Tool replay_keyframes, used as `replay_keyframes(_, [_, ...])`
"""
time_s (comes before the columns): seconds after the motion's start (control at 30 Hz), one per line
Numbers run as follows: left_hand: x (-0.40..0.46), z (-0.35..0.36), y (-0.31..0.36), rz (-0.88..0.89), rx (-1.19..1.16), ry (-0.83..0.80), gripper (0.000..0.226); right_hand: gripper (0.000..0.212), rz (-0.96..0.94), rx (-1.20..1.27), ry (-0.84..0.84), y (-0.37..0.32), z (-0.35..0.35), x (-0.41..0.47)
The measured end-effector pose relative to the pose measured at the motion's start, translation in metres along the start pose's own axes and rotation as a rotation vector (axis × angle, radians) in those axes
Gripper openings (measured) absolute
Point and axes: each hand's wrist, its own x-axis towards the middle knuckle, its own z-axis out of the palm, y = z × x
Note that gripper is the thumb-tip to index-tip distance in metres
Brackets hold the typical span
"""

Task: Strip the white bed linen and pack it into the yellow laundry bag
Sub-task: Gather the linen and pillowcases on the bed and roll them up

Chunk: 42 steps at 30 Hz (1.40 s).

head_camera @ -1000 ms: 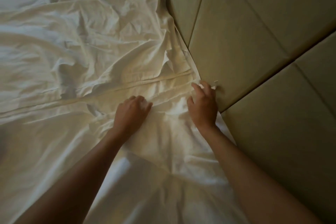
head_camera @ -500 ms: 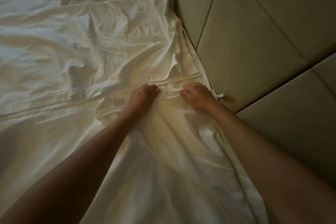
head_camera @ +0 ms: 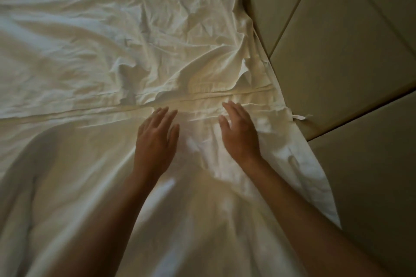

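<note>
Half a second ago we gripped the hemmed fold, but now our left hand [head_camera: 155, 141] and right hand [head_camera: 239, 135] hover with fingers straight over the white bed linen [head_camera: 112, 51] filling the frame's left and centre, so stripping needs a fresh grip

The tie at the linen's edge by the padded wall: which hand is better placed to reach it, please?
Right, probably. The right hand lies open on the linen nearer the tie; the left hand is farther.

Both forearms [head_camera: 304, 220] cut off below; linen [head_camera: 202, 164] motion-blurred between hands.
</note>
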Motion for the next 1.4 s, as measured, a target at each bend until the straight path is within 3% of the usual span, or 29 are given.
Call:
replay_keyframes(0.17, [-0.049, -0.038, -0.023, -0.156, 0.024, 0.000, 0.062, 0.050, -0.082, -0.051, -0.004, -0.059, 0.033, -0.053])
replay_keyframes(0.4, [-0.143, -0.102, -0.061, -0.323, -0.004, 0.065, 0.061, 0.052, -0.107, -0.024, -0.079, -0.129, 0.075, -0.128])
replay_keyframes(0.57, [-0.230, -0.138, -0.093, -0.426, -0.134, 0.123, 0.046, 0.045, -0.023, 0.103, -0.212, -0.167, 0.111, -0.196])
replay_keyframes(0.7, [-0.313, -0.164, -0.134, -0.601, -0.248, 0.221, 0.040, 0.041, 0.143, 0.244, -0.465, -0.204, 0.160, -0.257])
replay_keyframes(0.87, [-0.386, -0.189, -0.185, -0.861, -0.329, 0.248, 0.014, 0.031, 0.317, 0.298, -0.580, -0.246, 0.213, -0.305])
replay_keyframes(1.0, [-0.407, -0.208, -0.205, -0.945, -0.438, 0.249, 0.007, 0.054, 0.350, 0.334, -0.552, -0.277, 0.242, -0.328])
replay_keyframes(1.07, [-0.405, -0.209, -0.212, -0.933, -0.545, 0.197, 0.013, 0.053, 0.358, 0.318, -0.522, -0.283, 0.256, -0.336])
replay_keyframes(1.2, [-0.382, -0.204, -0.225, -1.103, -1.117, 0.224, 0.030, 0.016, 0.389, 0.358, -0.476, -0.291, 0.269, -0.344])
replay_keyframes(1.4, [-0.354, -0.221, -0.223, -1.217, -1.567, 0.321, 0.030, 0.017, 0.448, 0.510, -0.491, -0.318, 0.275, -0.352])
